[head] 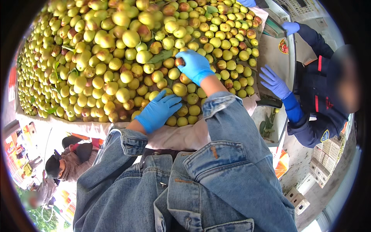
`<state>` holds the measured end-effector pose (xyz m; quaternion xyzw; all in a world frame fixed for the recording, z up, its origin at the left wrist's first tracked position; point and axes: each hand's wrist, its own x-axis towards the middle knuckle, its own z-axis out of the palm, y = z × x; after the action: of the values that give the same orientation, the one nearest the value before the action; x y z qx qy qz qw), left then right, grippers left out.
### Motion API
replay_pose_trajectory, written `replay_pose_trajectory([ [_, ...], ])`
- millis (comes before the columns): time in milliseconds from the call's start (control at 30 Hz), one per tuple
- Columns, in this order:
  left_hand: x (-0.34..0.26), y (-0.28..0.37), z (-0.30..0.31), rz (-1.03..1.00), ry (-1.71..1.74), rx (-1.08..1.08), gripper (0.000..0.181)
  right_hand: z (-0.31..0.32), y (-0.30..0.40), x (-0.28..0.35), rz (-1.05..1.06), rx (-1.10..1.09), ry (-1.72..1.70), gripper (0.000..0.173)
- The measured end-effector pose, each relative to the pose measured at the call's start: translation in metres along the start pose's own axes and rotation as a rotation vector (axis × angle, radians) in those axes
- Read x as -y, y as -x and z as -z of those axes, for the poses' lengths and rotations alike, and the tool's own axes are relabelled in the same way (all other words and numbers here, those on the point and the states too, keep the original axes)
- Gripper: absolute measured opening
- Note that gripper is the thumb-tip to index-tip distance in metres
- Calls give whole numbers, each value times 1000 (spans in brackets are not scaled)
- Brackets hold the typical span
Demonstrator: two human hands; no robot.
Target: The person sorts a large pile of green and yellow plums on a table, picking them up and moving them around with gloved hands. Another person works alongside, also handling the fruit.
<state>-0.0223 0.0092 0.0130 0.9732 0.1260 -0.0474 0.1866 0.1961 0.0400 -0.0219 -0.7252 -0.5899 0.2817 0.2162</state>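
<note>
A thick layer of green jujubes (126, 76), some with red-brown patches, spreads before me. My right hand (196, 65), in a blue glove, is over the middle of the fruit. Its thumb and fingers close around a reddish-brown jujube (179, 61), partly hidden by the glove. Close by lies a long green leaf (161, 56). My left hand (159, 110), gloved likewise, rests palm down on jujubes at the near edge. Its fingers are somewhat apart, and no fruit shows in its grip.
A pale cloth (176, 137) hangs over the near edge. At right, a co-worker's gloved hand (275, 82) is spread near the fruit; the other hand (290, 28) touches a green-edged panel (274, 28). Cut leaves (268, 124) lie in a pale tray. Crates (324, 159) stand beyond; people (72, 159) are at lower left.
</note>
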Motion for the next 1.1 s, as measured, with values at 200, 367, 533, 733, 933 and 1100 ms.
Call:
replay_pose_trajectory([
  [200, 23, 14, 17, 106, -131, 59, 50, -4, 58, -31, -418, 80, -1302, 43],
  [367, 31, 9, 18, 144, 174, -27, 53, -17, 102, -47, -434, -63, -1833, 40],
  [533, 31, 10, 16, 116, 153, -70, 53, 17, 153, -33, -409, 23, -1773, 37],
  [733, 24, 31, 18, 238, 175, -63, 54, 103, 349, -90, -665, -28, -1057, 39],
  [933, 11, 17, 27, 250, 183, -41, 49, 88, 433, -126, -895, 89, 56, 48],
  [1100, 1, 4, 44, 270, 145, -163, 41, 99, 280, -60, -339, -151, -229, 31],
])
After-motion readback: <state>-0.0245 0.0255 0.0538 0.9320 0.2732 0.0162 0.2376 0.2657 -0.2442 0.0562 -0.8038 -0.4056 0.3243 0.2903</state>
